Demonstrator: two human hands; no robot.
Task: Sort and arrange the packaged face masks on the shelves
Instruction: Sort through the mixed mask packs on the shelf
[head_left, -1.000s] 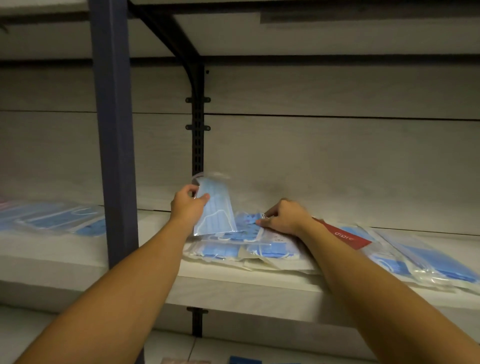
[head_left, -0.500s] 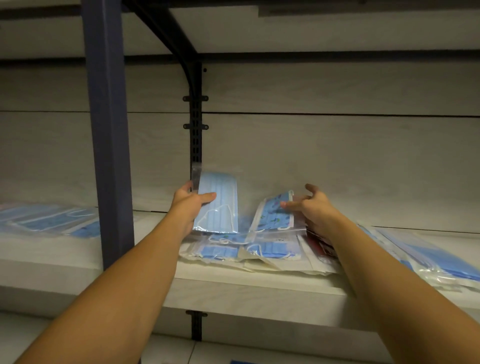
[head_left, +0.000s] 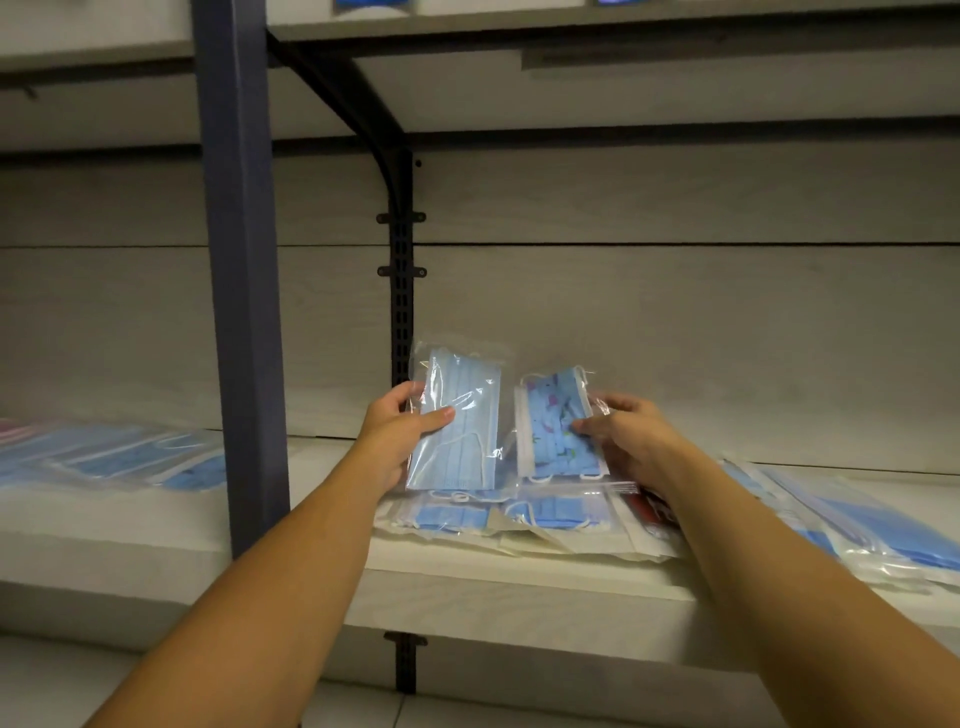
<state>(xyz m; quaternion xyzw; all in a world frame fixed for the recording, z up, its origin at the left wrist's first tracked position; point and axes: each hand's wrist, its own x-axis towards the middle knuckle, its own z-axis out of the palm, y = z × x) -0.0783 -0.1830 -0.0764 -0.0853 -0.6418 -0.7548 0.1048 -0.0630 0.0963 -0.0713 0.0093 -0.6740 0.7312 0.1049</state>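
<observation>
- Left hand (head_left: 396, 441) holds plain pack (head_left: 457, 423) upright by its left edge, thumb on front, fingers behind.
- Right hand (head_left: 631, 439) pinches printed pack (head_left: 558, 423) at its right edge; pack upright, tilted a bit, small coloured print on blue.
- The two packs sit side by side above the shelf (head_left: 156, 525), just apart, both lifted clear of the pile (head_left: 519, 514).
- Pile lies flat on the shelf right under the hands: blue masks in clear bags, overlapping, near the front edge.
- Red pack (head_left: 649, 506) pokes out at the pile's right side, mostly hidden by the right forearm.
- Right stack (head_left: 852, 525) of blue packs lies flat on the shelf, far right, fanned.
- Left stack (head_left: 114, 457) of blue packs lies flat on the shelf, left of the post (head_left: 236, 270).
- Post is blue-grey, upright, near front of shelf, left of the hands.
- Black bracket (head_left: 401, 291) with slots runs up the back wall (head_left: 675, 312), curving under the upper shelf (head_left: 623, 78).
- Back wall pale wood-grain panels; shelf white-grey board.
- Pale tiled floor (head_left: 62, 686) visible below shelf.
- Dim, warm light.
</observation>
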